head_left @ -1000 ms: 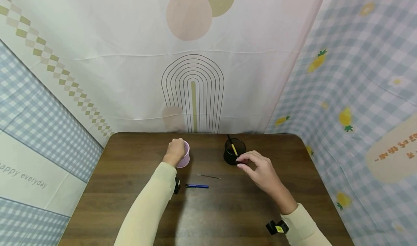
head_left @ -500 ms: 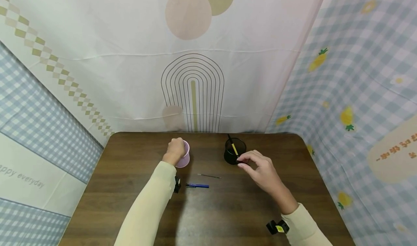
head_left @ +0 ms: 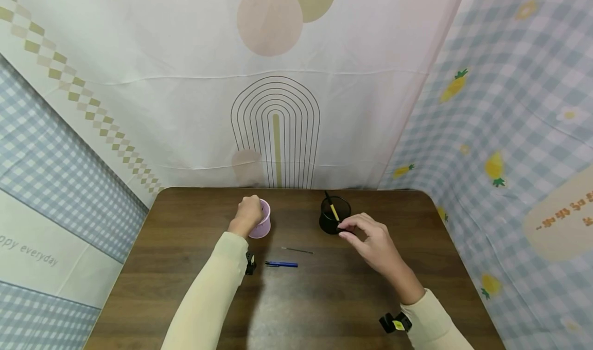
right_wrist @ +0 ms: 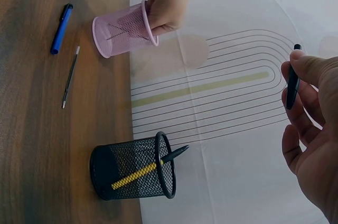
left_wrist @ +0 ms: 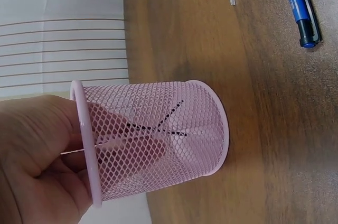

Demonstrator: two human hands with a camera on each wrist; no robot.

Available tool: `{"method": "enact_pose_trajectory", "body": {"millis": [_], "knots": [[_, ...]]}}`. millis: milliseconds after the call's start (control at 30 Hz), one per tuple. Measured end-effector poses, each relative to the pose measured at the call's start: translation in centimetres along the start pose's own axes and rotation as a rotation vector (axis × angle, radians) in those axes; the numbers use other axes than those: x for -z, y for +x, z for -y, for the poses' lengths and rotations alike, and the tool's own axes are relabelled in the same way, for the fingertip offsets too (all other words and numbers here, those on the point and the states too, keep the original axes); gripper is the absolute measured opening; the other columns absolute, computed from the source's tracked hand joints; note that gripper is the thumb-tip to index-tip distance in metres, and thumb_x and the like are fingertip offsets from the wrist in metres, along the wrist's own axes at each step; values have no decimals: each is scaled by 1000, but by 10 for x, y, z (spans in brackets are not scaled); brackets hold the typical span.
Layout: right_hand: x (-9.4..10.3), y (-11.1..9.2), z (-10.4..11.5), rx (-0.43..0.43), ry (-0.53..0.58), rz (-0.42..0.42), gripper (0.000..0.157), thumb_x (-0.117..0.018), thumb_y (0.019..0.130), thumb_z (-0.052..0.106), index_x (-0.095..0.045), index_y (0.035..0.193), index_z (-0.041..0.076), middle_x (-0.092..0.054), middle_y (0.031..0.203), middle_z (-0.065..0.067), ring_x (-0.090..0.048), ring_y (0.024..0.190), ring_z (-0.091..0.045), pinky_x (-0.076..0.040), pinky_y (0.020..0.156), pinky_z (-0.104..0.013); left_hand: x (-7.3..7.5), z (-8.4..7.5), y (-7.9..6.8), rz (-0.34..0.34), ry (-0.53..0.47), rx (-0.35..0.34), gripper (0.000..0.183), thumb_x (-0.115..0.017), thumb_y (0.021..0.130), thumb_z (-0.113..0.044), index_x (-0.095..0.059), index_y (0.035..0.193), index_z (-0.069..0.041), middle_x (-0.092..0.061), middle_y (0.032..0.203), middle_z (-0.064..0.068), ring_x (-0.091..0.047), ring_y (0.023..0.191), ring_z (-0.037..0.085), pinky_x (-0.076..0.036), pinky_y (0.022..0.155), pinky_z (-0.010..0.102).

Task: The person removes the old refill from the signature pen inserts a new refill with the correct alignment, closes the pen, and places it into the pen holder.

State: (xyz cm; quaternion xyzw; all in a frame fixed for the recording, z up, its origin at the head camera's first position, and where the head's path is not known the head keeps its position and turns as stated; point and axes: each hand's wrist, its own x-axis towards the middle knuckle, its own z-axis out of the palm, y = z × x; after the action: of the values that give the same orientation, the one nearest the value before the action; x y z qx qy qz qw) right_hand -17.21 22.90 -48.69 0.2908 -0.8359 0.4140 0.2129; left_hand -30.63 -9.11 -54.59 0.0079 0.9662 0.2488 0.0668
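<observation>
My left hand [head_left: 248, 215] reaches down into a pink mesh pen holder [left_wrist: 158, 134], its fingertips inside the cup. Through the mesh in the left wrist view, thin dark lines show near those fingers, and a slim pale stick [left_wrist: 72, 152] lies by them at the rim. I cannot tell whether the left fingers grip anything. My right hand [head_left: 370, 239] pinches a short, tapering black pen piece [right_wrist: 293, 78] between thumb and fingers. In the head view it is in front of the black mesh pen holder [right_wrist: 127, 168], where a black-and-yellow pen [right_wrist: 138, 175] leans against the rim.
A blue pen [head_left: 281, 264] and a thin pen refill [head_left: 298, 250] lie on the brown wooden table [head_left: 315, 309], between the two holders and closer to the person. Patterned cloth [head_left: 194, 118] hangs behind the table's far edge and along both sides.
My left wrist has shifted slightly to the left, with the hand still in the pink holder. The right hand stays in place with the black piece.
</observation>
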Motion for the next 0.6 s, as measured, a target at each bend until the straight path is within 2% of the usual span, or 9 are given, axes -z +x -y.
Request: {"method": "enact_pose_trajectory", "body": {"millis": [133, 300, 467, 600], "knots": [[0, 1, 1, 6, -3, -3, 28, -82, 81, -4, -74, 102, 13, -72, 98, 1, -63, 87, -11, -51, 73, -21, 3, 2, 0, -6, -8, -14, 8, -64, 84, 0, -65, 77, -2, -70, 86, 20, -66, 76, 30, -57, 67, 45], [1, 1, 0, 7, -5, -7, 28, -82, 81, -4, -74, 102, 13, -73, 98, 2, -63, 87, -10, -49, 75, -16, 8, 2, -1, -10, -23, -38, 20, -69, 84, -2, -60, 67, -8, -63, 75, 11, -57, 71, 26, -52, 63, 40], [1, 1, -1, 0, -6, -8, 28, -82, 81, -4, -74, 102, 13, -73, 98, 2, -63, 87, -11, -52, 73, -23, 11, 1, -4, -26, -7, -70, 39, -70, 84, -3, -45, 56, -14, -49, 61, 3, -49, 65, 23, -44, 57, 32], [2, 2, 0, -12, -15, 0, 27, -82, 82, -3, -74, 102, 13, -73, 99, 2, -64, 89, -11, -53, 72, -29, 14, 0, -7, -45, -8, -89, 42, -68, 84, -3, -42, 54, -16, -46, 59, 1, -47, 63, 22, -40, 53, 30]]}}
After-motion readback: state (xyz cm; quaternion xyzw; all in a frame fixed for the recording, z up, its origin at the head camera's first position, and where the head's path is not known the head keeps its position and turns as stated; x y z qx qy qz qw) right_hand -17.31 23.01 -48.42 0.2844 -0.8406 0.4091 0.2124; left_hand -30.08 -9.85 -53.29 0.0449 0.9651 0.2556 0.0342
